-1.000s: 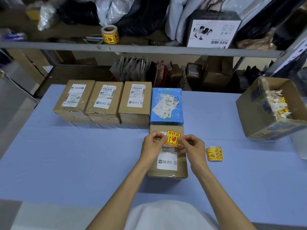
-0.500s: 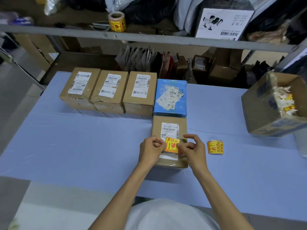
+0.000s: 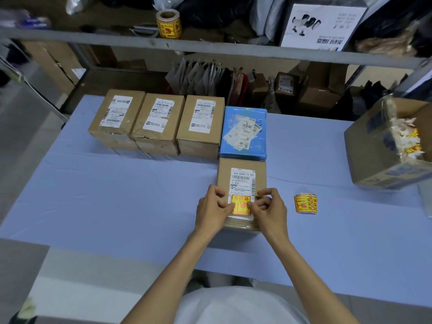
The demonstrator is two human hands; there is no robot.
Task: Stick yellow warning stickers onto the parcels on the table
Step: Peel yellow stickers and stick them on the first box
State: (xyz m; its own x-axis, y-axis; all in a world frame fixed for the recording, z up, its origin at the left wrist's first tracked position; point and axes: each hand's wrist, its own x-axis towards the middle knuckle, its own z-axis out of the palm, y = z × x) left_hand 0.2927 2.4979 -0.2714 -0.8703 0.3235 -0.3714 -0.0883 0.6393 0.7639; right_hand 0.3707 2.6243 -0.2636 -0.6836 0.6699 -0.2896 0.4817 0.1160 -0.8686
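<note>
A brown parcel (image 3: 242,164) with a white label lies in front of me on the blue table (image 3: 117,197). A yellow warning sticker (image 3: 241,204) lies low on its top, over the label's near end. My left hand (image 3: 214,210) pinches the sticker's left edge, and my right hand (image 3: 268,210) holds its right edge. Behind stand three brown parcels (image 3: 117,118) (image 3: 159,123) (image 3: 201,126) and a blue parcel (image 3: 244,133) in a row, none showing a yellow sticker. A small stack of loose yellow stickers (image 3: 305,204) lies right of my right hand.
An open cardboard box (image 3: 374,150) holding sticker scraps sits tilted at the table's right. A roll of yellow stickers (image 3: 168,24) stands on the shelf behind, near a white printed box (image 3: 320,26). Paper bags and small boxes fill the space under the shelf.
The sticker has come down from the parcel's far end to the near end of its top, both hands moving with it. The camera has tilted so the scene sits higher.
</note>
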